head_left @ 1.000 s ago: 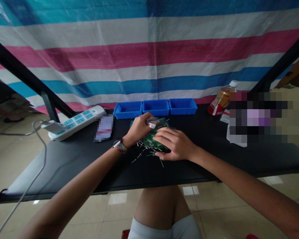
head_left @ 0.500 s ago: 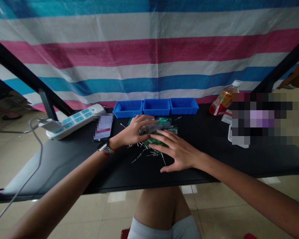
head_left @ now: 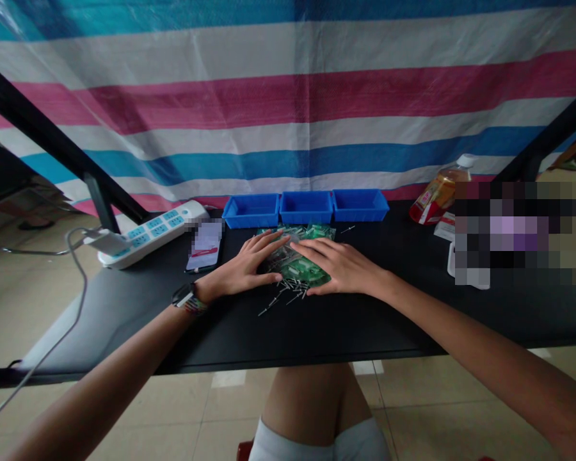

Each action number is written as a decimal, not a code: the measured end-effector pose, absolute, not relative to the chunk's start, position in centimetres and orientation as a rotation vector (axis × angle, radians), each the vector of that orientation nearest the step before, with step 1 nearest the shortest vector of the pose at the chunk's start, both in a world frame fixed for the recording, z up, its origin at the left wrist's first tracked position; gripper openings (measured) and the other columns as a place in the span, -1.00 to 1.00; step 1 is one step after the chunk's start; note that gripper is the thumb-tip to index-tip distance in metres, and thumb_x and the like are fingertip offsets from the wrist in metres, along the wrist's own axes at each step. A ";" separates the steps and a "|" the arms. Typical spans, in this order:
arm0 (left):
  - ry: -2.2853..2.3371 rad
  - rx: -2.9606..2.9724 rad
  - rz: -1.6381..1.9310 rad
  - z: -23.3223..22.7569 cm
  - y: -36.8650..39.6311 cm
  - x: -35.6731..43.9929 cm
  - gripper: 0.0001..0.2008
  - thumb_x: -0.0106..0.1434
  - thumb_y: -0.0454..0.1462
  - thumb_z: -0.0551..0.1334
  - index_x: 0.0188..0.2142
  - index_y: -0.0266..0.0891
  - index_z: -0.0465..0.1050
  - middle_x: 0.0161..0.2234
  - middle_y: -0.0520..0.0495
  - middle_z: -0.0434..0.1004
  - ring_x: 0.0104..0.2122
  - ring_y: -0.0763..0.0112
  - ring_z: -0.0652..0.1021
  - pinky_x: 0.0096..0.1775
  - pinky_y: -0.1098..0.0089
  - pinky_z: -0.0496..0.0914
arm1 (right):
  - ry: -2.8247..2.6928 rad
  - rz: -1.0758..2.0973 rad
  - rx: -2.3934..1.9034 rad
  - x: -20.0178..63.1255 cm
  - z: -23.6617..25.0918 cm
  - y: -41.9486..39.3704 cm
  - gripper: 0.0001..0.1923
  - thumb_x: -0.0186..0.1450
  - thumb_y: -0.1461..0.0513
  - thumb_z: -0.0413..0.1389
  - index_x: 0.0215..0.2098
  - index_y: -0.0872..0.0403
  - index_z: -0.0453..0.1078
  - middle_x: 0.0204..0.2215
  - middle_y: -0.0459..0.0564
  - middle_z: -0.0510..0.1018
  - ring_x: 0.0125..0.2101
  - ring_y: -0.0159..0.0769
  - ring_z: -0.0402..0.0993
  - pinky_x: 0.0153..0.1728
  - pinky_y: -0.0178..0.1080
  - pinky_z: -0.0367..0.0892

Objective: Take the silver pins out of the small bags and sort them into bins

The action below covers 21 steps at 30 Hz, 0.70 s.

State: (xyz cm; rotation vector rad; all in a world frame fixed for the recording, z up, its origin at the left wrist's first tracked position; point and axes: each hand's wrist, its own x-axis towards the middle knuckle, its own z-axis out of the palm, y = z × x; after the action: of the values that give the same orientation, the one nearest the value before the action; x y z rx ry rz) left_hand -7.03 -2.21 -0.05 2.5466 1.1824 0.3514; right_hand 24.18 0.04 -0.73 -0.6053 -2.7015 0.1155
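Observation:
A heap of small green parts (head_left: 297, 259) with thin metal pins (head_left: 281, 298) lies in the middle of the black table (head_left: 317, 326). My left hand (head_left: 242, 269) rests flat against the heap's left side, fingers spread. On the heap's right side my right hand (head_left: 338, 266) lies palm down, fingers apart. Neither hand holds anything. A watch and a woven bracelet sit on my left wrist.
Three blue bins (head_left: 306, 207) stand in a row behind the heap. A white power strip (head_left: 148, 232) with its cable lies at the far left, a phone (head_left: 205, 246) beside it. A drink bottle (head_left: 436, 191) stands at the far right. A striped tarp hangs behind.
My left hand let go of a small clear packet and came down open. Both hands drew in and now lie flat against the heap's two sides.

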 end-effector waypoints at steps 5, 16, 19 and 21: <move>1.288 2.634 0.360 -1.6 -3.1 -5.4 0.19 0.30 0.36 0.24 0.63 -0.11 -0.27 0.60 -0.38 -0.12 0.56 -0.29 -0.04 0.47 -0.27 -0.06 | -2.799 -0.162 -0.614 23.2 -0.4 1.1 -0.32 0.39 0.04 0.36 0.38 0.07 0.36 0.28 0.24 0.51 0.18 0.11 0.51 -0.02 0.04 0.63; 1.599 2.381 0.753 -2.3 -2.8 -2.3 -0.21 0.40 0.17 0.28 0.44 -0.14 0.18 0.34 -0.34 0.38 0.32 -0.20 0.38 0.32 -0.19 0.26 | -2.228 0.535 -0.849 20.6 -1.1 2.8 -0.73 0.50 0.03 0.20 -0.09 0.08 0.54 -0.15 0.07 0.67 -0.16 -0.12 0.60 -0.09 -0.14 0.44; 1.653 2.296 0.833 -2.2 -2.6 -1.6 -0.21 0.38 0.14 0.32 0.42 -0.17 0.16 0.28 -0.34 0.43 0.28 -0.21 0.41 0.28 -0.20 0.29 | -1.990 0.789 -0.908 20.1 -1.2 2.9 -0.70 0.44 0.00 0.23 -0.13 0.07 0.51 -0.25 0.01 0.67 -0.25 -0.14 0.60 -0.17 -0.15 0.43; 1.672 2.262 0.865 -2.1 -2.6 -1.3 -0.20 0.37 0.14 0.34 0.41 -0.17 0.15 0.26 -0.34 0.44 0.25 -0.21 0.43 0.25 -0.19 0.31 | -1.869 0.864 -0.914 20.1 -1.1 3.2 -0.67 0.38 -0.02 0.27 -0.13 0.07 0.51 -0.26 0.00 0.67 -0.25 -0.12 0.60 -0.17 -0.13 0.43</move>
State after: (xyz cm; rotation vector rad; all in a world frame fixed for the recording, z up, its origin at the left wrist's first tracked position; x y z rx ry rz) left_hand -1.32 -2.63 -2.11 2.2621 1.6718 0.8650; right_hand 20.09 3.17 -1.14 -0.9143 -1.8692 0.8644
